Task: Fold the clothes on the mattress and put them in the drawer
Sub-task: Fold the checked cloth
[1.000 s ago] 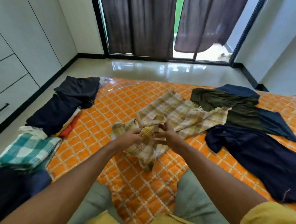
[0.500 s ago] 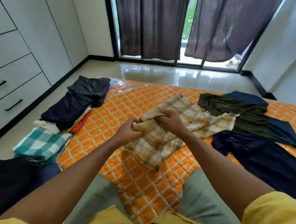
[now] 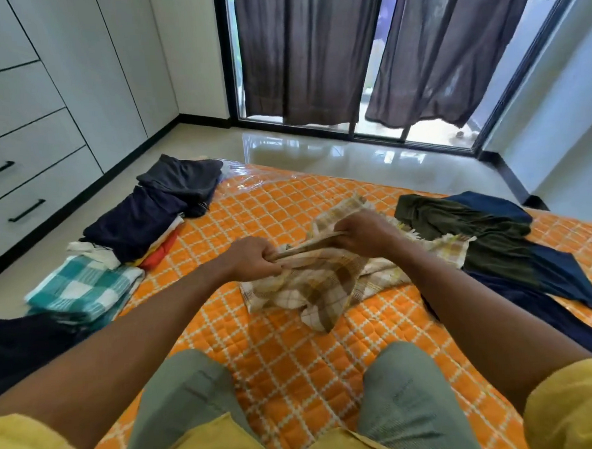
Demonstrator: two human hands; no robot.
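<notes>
A beige and brown checked cloth (image 3: 318, 285) lies bunched in the middle of the orange quilted mattress (image 3: 294, 355). My left hand (image 3: 255, 259) grips one end of its upper edge and my right hand (image 3: 362, 231) grips the other end, with the edge pulled taut between them. On the mattress's left side lie a folded teal checked cloth (image 3: 82, 290) and a stack of folded dark clothes (image 3: 143, 222). At the right lie an unfolded olive garment (image 3: 459, 222) and dark navy garments (image 3: 558, 279).
White drawers with black handles (image 3: 26, 211) line the left wall, all closed. Beyond the mattress is glossy floor (image 3: 353, 159), then a glass door with dark curtains (image 3: 313, 51). My knees in grey-green shorts (image 3: 187, 401) rest on the mattress near its front.
My hands have moved apart along the checked cloth's edge, stretching it straight and lifting it slightly. The view has tilted upward toward the window.
</notes>
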